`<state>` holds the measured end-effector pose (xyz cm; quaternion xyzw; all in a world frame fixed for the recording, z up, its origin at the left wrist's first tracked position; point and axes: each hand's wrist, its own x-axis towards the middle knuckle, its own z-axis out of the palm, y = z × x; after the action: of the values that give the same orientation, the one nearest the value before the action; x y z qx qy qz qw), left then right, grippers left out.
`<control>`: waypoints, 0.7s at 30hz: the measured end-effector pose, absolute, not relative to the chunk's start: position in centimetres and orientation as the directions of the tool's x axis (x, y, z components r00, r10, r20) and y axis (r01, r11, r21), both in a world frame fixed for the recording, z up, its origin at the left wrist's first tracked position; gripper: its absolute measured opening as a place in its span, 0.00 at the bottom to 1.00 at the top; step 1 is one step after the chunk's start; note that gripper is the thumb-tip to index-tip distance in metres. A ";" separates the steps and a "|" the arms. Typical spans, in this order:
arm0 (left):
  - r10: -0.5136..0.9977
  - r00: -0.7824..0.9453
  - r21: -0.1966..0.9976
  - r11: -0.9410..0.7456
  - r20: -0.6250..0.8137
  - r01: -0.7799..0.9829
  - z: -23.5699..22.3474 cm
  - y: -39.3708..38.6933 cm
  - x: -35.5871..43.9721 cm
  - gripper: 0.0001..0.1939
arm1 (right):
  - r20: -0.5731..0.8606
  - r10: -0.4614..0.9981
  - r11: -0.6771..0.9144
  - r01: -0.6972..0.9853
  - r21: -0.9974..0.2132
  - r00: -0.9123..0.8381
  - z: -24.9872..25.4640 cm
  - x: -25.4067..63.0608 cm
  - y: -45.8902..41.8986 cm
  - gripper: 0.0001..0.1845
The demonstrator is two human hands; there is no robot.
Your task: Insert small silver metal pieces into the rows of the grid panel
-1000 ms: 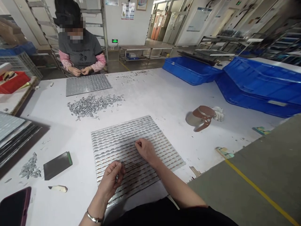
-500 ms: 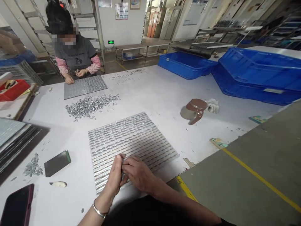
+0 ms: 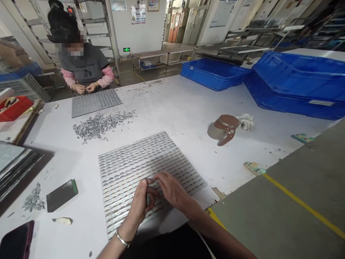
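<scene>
We sit at a big white table (image 3: pixel 188 104); a shiny metal sheet (image 3: pixel 140 158) full of little leaf shapes lies flat right in front of us, with its near edge hanging a bit past the table's edge

Our left hand (image 3: pixel 141 205) is curled up over the near part of the sheet; its fingers are closed around a small bunch of little metal pieces (we can just see something dark between thumb and fingers); our right hand (image 3: pixel 171 189) rests on the sheet just beside it, with its fingertips pinched together on one tiny piece at the sheet, touching the left thumb

To do this well, we think it helps to pinch only one leaf at a time and wiggle it gently, so the thin sheet does not bend; the left hand should stay shut tight, or the small pieces will slip out and scatter; the sheet could slide, so pressing down a little with the wrist is smart

Farther up the table lies a pile of loose pieces (image 3: pixel 102 122); past it another person (image 3: pixel 81 68) works with both hands at a second sheet (image 3: pixel 94 101); a brown cup (image 3: pixel 225 129) lies tipped on its side to our right; blue bins (image 3: pixel 293 84) sit beyond it; a dark block (image 3: pixel 61 194) and a phone (image 3: pixel 16 241) lie to our left
</scene>
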<state>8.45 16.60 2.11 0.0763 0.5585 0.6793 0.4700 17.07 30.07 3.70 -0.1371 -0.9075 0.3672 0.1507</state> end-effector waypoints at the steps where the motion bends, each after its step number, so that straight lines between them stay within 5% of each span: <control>1: 0.717 -0.554 0.828 0.057 -0.423 -0.558 1.9 16.4 8.1 0.30 | 0.184 0.397 0.680 0.154 -0.716 -0.899 3.3 16.5 30.7 0.10; 12: 0.712 -0.492 0.764 0.097 -0.501 -0.637 1.5 15.8 7.5 0.26 | 0.078 0.586 0.493 0.278 -0.824 -0.806 -0.6 10.5 34.4 0.08; 17: 0.711 -0.449 0.724 0.123 -0.542 -0.678 1.5 15.8 7.6 0.27 | 0.112 0.549 0.632 0.324 -0.703 -0.828 -0.5 10.5 34.8 0.07; 21: 0.701 -0.432 0.702 0.136 -0.567 -0.699 1.8 15.8 7.7 0.27 | 0.120 0.557 0.603 0.301 -0.739 -0.822 -0.7 10.4 34.8 0.06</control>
<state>7.68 15.78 1.77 0.0007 0.5331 0.6573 0.5327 10.42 34.84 -0.66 -0.2441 -0.8786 0.3727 0.1721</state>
